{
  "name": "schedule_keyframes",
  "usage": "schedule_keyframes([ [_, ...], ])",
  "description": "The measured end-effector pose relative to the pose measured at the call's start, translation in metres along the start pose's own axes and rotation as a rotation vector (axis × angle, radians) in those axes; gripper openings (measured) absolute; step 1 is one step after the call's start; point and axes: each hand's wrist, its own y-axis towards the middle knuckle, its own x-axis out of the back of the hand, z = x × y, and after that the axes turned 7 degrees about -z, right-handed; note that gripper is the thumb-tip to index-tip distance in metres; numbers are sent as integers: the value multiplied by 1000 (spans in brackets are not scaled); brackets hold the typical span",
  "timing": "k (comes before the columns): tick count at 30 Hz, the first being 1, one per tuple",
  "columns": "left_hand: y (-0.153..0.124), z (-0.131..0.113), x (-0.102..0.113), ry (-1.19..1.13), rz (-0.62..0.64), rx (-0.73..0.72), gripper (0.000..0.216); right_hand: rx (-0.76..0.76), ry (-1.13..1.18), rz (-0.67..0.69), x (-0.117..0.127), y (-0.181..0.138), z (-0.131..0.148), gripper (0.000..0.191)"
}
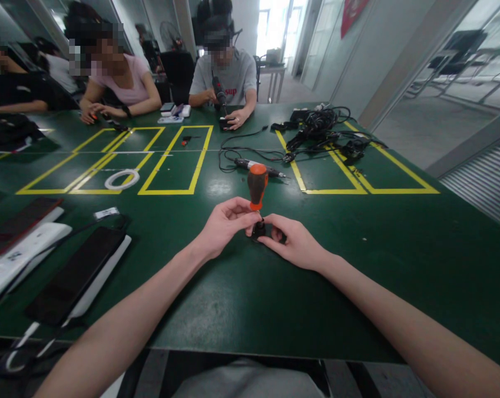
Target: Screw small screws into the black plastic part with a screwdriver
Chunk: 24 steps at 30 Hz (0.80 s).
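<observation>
Worktop (pixel 358 265): green, carrying everything.
Screwdriver (pixel 257 185): stood upright at worktop's middle, tip down on the part.
Left hand (pixel 225 224): pinched around the shaft, steadying it.
Right hand (pixel 293 243): closed on black part (pixel 259 231), pinned flat.

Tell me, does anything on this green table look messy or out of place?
Mostly tidy. The one untidy spot is a tangled heap of black cables at the far right, sprawling across the yellow lines. A white ring also lies across a line on the left.
</observation>
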Motion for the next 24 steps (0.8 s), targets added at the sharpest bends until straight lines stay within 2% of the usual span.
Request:
schedule_keyframes([
  [9,-2,-5,-1,-56,75,80,38,21,8,-11,-1,-1,-2,21],
  [18,0,0,1,2,32,19,39,9,18,-3,-2,0,-3,20],
  [24,-2,-4,-1,-58,56,52,35,21,16,-5,-1,0,-3,21],
])
